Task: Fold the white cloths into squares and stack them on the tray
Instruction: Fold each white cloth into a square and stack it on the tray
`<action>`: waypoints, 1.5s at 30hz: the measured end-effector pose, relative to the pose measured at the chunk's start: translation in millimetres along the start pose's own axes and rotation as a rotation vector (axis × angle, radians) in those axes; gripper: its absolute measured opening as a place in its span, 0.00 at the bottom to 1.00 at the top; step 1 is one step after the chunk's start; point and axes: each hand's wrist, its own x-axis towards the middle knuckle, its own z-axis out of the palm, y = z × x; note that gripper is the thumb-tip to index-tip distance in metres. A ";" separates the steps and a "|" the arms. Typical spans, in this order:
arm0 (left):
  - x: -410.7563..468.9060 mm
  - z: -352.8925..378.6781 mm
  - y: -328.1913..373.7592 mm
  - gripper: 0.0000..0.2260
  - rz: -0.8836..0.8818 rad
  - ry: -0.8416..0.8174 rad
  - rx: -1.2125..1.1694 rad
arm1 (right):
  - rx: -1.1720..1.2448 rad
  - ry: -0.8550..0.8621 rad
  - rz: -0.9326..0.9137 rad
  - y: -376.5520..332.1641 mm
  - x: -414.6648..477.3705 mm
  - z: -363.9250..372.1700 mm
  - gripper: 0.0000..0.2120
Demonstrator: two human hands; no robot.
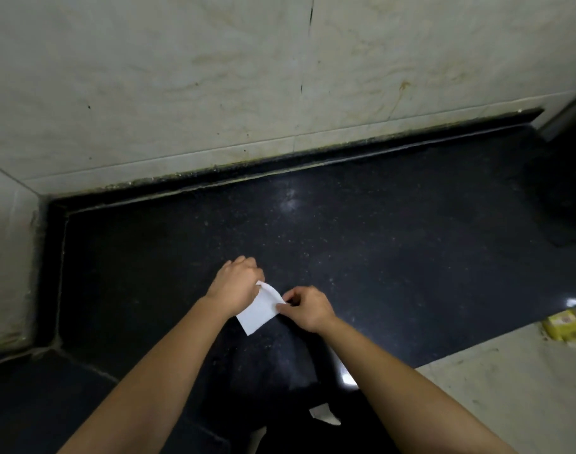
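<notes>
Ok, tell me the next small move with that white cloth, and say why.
Probably bring the lifted far edge toward you onto the near edge and press it flat. The white cloth lies partly on the dark counter, its far edge raised and curling; the left hand grips one far corner and the right hand pinches the other, so a fold seems half made.

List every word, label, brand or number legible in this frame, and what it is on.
No text can be read.
Yellow packet at the right edge: a small printed patch, too blurred to read.
White cloth, pinched by the left hand and right hand: blank.
Dark counter and tiled wall: no lettering.
</notes>
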 end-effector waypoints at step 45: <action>119.6 -119.3 731.6 0.06 0.089 0.171 -1.414 | 1.171 0.748 -0.276 467.9 -302.6 -493.0 0.07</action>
